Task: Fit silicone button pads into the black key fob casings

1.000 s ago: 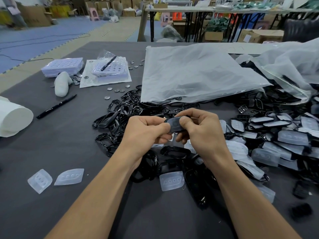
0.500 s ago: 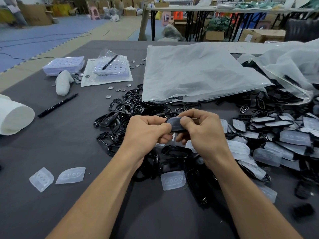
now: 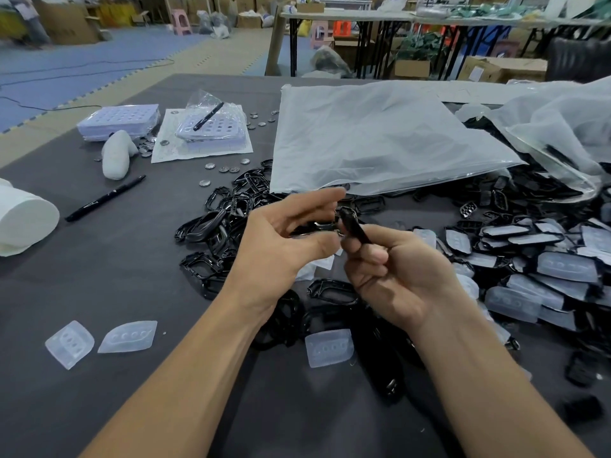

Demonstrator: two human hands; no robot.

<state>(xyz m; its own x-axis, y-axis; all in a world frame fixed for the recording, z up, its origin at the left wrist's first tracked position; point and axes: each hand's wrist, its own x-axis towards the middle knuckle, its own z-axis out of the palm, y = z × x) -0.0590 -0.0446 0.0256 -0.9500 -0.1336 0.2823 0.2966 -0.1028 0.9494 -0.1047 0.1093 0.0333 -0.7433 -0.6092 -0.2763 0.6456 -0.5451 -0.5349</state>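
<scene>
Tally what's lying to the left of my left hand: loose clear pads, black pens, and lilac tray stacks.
Clear silicone pads: 2
Black pens: 2
Lilac tray stacks: 2
Total: 6

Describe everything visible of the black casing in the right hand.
The black casing looks like glossy hard plastic, slim, seen nearly edge-on; whether a pad sits in it cannot be told. It tilts up-left above the pile of casings. The right hand grips its lower end in curled fingers; the open left hand is beside its upper end, contact unclear.
</scene>
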